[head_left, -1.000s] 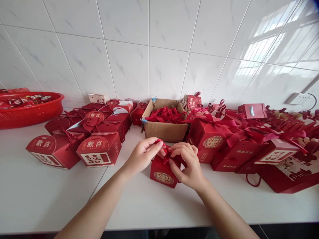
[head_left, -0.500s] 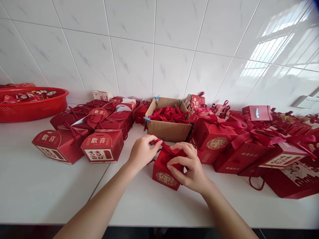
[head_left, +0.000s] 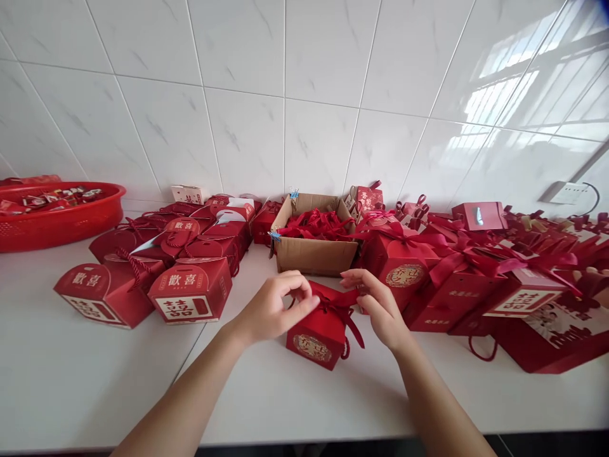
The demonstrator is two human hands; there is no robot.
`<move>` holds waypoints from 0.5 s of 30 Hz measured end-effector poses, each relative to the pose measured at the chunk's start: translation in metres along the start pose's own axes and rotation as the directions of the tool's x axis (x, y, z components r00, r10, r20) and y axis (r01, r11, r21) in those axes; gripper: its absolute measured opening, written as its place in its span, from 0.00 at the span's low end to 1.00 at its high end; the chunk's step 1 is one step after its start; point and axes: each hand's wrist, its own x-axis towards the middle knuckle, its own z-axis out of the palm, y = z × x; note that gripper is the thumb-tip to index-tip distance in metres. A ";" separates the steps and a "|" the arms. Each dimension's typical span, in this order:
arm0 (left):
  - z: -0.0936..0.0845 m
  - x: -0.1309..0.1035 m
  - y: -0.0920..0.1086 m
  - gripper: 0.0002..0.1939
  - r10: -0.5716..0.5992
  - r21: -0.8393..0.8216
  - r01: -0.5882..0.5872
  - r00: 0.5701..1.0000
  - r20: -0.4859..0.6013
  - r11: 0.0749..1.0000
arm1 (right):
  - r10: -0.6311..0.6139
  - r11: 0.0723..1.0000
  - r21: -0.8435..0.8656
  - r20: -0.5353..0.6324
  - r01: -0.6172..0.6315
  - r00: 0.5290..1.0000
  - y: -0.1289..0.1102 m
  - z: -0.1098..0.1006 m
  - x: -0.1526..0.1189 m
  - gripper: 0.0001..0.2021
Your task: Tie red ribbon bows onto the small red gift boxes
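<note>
A small red gift box (head_left: 311, 346) with a round gold emblem stands on the white table in front of me, slightly turned. On its top is a red ribbon (head_left: 333, 299) tied in a bow, with one tail hanging down the right side. My left hand (head_left: 276, 308) is closed at the bow's left side, thumb and index finger pinching the ribbon. My right hand (head_left: 383, 311) pinches the bow's right loop between thumb and a finger, its index finger raised. A twisted red cord (head_left: 346, 348) shows at the box's right side.
Behind the box stands an open cardboard box (head_left: 316, 255) of red ribbons. Red boxes with cord handles (head_left: 190, 289) are grouped at left, near a red plastic basket (head_left: 61, 222) of wrapped sweets. Ribboned red boxes and bags (head_left: 450, 304) crowd the right. A tiled wall (head_left: 247, 139) rises behind.
My hands have moved apart, the right one drawing outward to the right. The bow is now spread sideways, and its tail hangs in view. The view has tilted up slightly.
</note>
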 end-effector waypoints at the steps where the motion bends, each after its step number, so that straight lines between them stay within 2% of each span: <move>1: 0.001 -0.001 0.002 0.07 0.034 0.004 -0.034 0.999 0.038 0.999 | 0.001 1.000 0.013 -0.005 -0.001 1.000 0.000 0.000 0.000 0.19; 3: 0.003 -0.003 0.002 0.06 0.091 0.033 -0.093 0.994 0.065 0.995 | 0.008 0.999 0.050 -0.027 -0.006 1.000 0.001 0.002 0.001 0.17; 7: 0.005 -0.001 -0.003 0.05 0.166 0.114 -0.170 0.985 0.046 0.979 | 0.028 0.992 0.125 -0.073 -0.019 0.997 -0.001 0.003 0.002 0.11; 15: 0.001 0.001 -0.006 0.05 0.272 0.304 -0.261 0.962 0.005 0.916 | 0.089 0.971 0.229 -0.049 -0.076 0.995 -0.008 0.003 0.004 0.06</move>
